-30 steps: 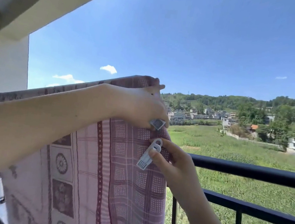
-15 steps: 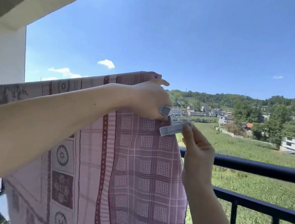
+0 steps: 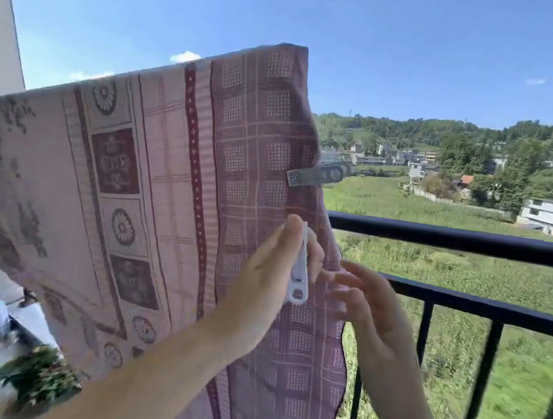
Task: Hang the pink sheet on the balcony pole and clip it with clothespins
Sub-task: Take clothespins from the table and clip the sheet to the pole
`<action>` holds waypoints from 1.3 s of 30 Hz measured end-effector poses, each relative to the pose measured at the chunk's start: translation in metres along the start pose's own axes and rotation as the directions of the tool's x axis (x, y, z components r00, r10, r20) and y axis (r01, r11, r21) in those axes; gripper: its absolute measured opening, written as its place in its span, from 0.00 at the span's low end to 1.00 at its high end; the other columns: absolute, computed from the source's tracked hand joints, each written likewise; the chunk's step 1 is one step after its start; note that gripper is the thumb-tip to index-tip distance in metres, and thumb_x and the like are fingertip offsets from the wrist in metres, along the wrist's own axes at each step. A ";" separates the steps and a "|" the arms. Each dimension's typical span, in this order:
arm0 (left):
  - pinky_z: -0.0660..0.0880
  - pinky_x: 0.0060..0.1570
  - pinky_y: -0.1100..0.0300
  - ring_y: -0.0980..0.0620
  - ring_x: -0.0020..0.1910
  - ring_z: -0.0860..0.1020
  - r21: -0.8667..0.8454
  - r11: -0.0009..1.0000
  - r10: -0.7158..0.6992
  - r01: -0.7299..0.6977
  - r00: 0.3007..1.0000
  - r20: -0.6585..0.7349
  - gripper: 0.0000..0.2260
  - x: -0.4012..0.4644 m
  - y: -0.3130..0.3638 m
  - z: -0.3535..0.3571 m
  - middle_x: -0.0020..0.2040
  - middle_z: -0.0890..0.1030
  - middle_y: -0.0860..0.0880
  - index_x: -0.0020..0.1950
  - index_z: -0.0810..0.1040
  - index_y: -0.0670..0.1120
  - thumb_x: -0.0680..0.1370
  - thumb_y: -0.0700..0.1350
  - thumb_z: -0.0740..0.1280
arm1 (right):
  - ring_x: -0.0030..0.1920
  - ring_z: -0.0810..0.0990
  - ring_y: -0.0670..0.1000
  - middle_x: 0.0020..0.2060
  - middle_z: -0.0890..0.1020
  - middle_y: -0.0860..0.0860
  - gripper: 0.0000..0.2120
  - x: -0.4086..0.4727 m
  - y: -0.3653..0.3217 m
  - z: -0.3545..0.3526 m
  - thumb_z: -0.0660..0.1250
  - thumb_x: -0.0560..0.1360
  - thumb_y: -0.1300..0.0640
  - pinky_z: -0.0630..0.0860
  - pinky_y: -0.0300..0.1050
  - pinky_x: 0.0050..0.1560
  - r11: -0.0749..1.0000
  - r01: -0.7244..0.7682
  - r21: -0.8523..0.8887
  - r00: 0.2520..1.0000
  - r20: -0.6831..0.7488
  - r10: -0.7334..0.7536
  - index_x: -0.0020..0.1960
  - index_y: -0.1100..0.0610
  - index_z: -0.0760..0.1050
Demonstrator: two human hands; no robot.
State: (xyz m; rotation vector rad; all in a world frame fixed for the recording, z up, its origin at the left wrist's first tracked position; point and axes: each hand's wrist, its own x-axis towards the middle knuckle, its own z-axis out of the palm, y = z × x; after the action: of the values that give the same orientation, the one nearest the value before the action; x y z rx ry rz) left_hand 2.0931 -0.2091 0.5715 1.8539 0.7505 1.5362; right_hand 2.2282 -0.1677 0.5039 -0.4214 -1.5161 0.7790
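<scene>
Head view, balcony, near to far. Left hand [image 3: 271,270], forearm entering from lower left, fingers pinched round a white clothespin [image 3: 299,274] held upright, its looped end downward. Right hand [image 3: 361,298] just beside it, fingers spread loose and grasping nothing, tips close to the sheet's right edge. Pink sheet [image 3: 152,195] draped over the balcony pole (the pole itself is hidden beneath the fold), hanging in front of both hands, its hem falling below the black railing [image 3: 464,241]. A grey clothespin [image 3: 316,176] already grips the right edge, lying roughly horizontal, above the hands. Judged handling: thin, soft, light cloth, apt to ripple and slide along the pole in wind; best pinched at the doubled edge, layers gathered flat so the pin's jaws bite both. Beyond: field, houses, wooded hills
</scene>
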 end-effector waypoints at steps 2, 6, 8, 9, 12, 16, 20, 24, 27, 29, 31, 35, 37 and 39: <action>0.70 0.46 0.53 0.50 0.37 0.71 -0.295 0.938 -0.206 0.180 0.977 -0.058 0.15 -0.027 -0.032 0.013 0.35 0.74 0.49 0.38 0.74 0.47 0.74 0.57 0.57 | 0.55 0.80 0.46 0.54 0.80 0.41 0.27 -0.030 0.013 0.007 0.62 0.66 0.31 0.79 0.44 0.51 0.988 -0.155 0.016 0.981 0.120 0.152 0.61 0.42 0.72; 0.75 0.44 0.59 0.54 0.41 0.77 -0.066 0.977 -0.210 0.202 0.964 -0.165 0.16 -0.071 -0.062 0.032 0.48 0.80 0.51 0.45 0.74 0.48 0.78 0.56 0.52 | 0.52 0.81 0.44 0.52 0.83 0.45 0.21 -0.077 0.032 0.015 0.69 0.67 0.40 0.79 0.40 0.48 0.935 -0.343 0.094 0.932 0.157 0.326 0.57 0.47 0.78; 0.76 0.39 0.62 0.56 0.38 0.77 -0.042 0.964 -0.267 0.264 0.959 -0.098 0.18 -0.079 -0.068 0.033 0.50 0.80 0.53 0.48 0.73 0.46 0.77 0.58 0.52 | 0.43 0.83 0.45 0.42 0.85 0.48 0.10 -0.090 0.035 0.015 0.69 0.68 0.48 0.78 0.37 0.40 0.897 -0.414 0.156 0.910 0.100 0.403 0.48 0.49 0.82; 0.76 0.38 0.62 0.56 0.38 0.77 -0.062 0.950 -0.309 0.306 0.950 -0.048 0.19 -0.081 -0.071 0.032 0.50 0.80 0.51 0.49 0.73 0.45 0.76 0.58 0.53 | 0.40 0.83 0.45 0.39 0.85 0.50 0.11 -0.094 0.035 0.015 0.70 0.67 0.48 0.78 0.37 0.38 0.868 -0.452 0.206 0.892 0.091 0.442 0.46 0.50 0.82; 0.74 0.49 0.68 0.59 0.50 0.78 0.027 0.938 -0.345 0.345 0.930 0.124 0.22 -0.083 -0.077 0.023 0.52 0.78 0.50 0.57 0.73 0.49 0.74 0.63 0.54 | 0.38 0.82 0.46 0.38 0.83 0.52 0.22 -0.103 0.038 0.007 0.76 0.58 0.43 0.78 0.38 0.35 0.766 -0.504 0.399 0.834 -0.005 0.551 0.47 0.54 0.80; 0.56 0.71 0.62 0.61 0.69 0.62 0.692 0.615 0.080 -0.378 0.903 0.422 0.25 -0.052 -0.078 0.002 0.68 0.66 0.57 0.69 0.62 0.54 0.75 0.61 0.59 | 0.47 0.82 0.50 0.51 0.82 0.55 0.19 -0.103 0.045 -0.030 0.72 0.63 0.44 0.76 0.44 0.43 0.789 -0.409 0.458 0.763 -0.304 0.571 0.50 0.52 0.76; 0.37 0.68 0.33 0.44 0.74 0.56 0.389 -0.304 -0.336 -0.870 0.480 0.810 0.32 0.007 -0.084 0.002 0.74 0.62 0.44 0.73 0.57 0.48 0.73 0.53 0.67 | 0.48 0.82 0.47 0.49 0.83 0.48 0.28 -0.104 0.053 -0.049 0.73 0.58 0.36 0.79 0.40 0.41 0.839 -0.421 0.345 0.766 -0.359 0.533 0.52 0.50 0.75; 0.38 0.67 0.30 0.43 0.66 0.68 0.371 -0.363 -0.773 -0.855 0.499 0.392 0.23 0.056 -0.084 0.037 0.60 0.77 0.47 0.66 0.68 0.46 0.75 0.55 0.64 | 0.51 0.81 0.46 0.47 0.83 0.44 0.08 -0.113 0.064 -0.043 0.70 0.67 0.41 0.79 0.42 0.47 0.837 -0.509 0.200 0.784 -0.295 0.547 0.45 0.40 0.77; 0.69 0.62 0.47 0.45 0.58 0.74 0.559 -0.338 -0.901 -0.757 0.432 0.042 0.23 0.072 -0.091 0.054 0.55 0.75 0.49 0.66 0.70 0.46 0.75 0.56 0.64 | 0.55 0.79 0.44 0.53 0.80 0.41 0.11 -0.119 0.073 -0.038 0.66 0.64 0.36 0.73 0.36 0.49 0.798 -0.600 0.049 0.784 -0.163 0.599 0.44 0.38 0.76; 0.73 0.35 0.66 0.49 0.43 0.75 0.641 -0.245 -0.928 -0.727 0.367 0.062 0.19 0.076 -0.100 0.048 0.50 0.77 0.48 0.62 0.73 0.41 0.76 0.52 0.64 | 0.59 0.73 0.34 0.61 0.74 0.37 0.06 -0.120 0.081 -0.037 0.68 0.69 0.40 0.71 0.32 0.53 0.794 -0.608 0.001 0.793 -0.054 0.607 0.44 0.40 0.77; 0.66 0.27 0.65 0.52 0.31 0.68 0.755 -0.078 -0.906 -0.651 0.362 0.219 0.11 0.080 -0.106 0.036 0.34 0.73 0.48 0.44 0.77 0.40 0.77 0.48 0.64 | 0.65 0.60 0.27 0.68 0.61 0.31 0.06 -0.119 0.091 -0.035 0.66 0.71 0.46 0.63 0.35 0.64 0.812 -0.576 -0.092 0.811 0.061 0.582 0.46 0.43 0.77; 0.59 0.27 0.61 0.52 0.26 0.60 0.843 0.245 -0.831 -0.479 0.345 0.438 0.16 0.083 -0.100 0.022 0.26 0.64 0.49 0.27 0.66 0.45 0.74 0.45 0.65 | 0.61 0.63 0.24 0.63 0.68 0.34 0.04 -0.097 0.100 -0.019 0.67 0.74 0.51 0.64 0.25 0.56 0.819 -0.527 -0.226 0.782 0.247 0.572 0.49 0.47 0.78; 0.59 0.27 0.62 0.53 0.26 0.61 0.839 0.280 -0.796 -0.466 0.375 0.474 0.14 0.081 -0.098 0.022 0.25 0.65 0.50 0.29 0.69 0.45 0.74 0.46 0.66 | 0.50 0.76 0.32 0.51 0.78 0.43 0.05 -0.087 0.105 -0.016 0.66 0.75 0.54 0.73 0.29 0.48 0.797 -0.571 -0.195 0.751 0.267 0.603 0.50 0.49 0.78; 0.63 0.29 0.62 0.55 0.28 0.66 0.826 0.240 -0.755 -0.511 0.437 0.489 0.07 0.074 -0.096 0.023 0.29 0.69 0.51 0.38 0.74 0.45 0.74 0.46 0.66 | 0.44 0.80 0.39 0.46 0.82 0.49 0.06 -0.083 0.108 -0.019 0.67 0.75 0.55 0.76 0.34 0.44 0.764 -0.635 -0.118 0.721 0.265 0.640 0.51 0.53 0.80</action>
State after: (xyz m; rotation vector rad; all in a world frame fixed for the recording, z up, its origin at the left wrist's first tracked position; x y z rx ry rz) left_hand 2.1234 -0.0933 0.5429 2.8066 1.3967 -0.7257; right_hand 2.2355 -0.1445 0.3681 -0.9102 -1.6614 1.4240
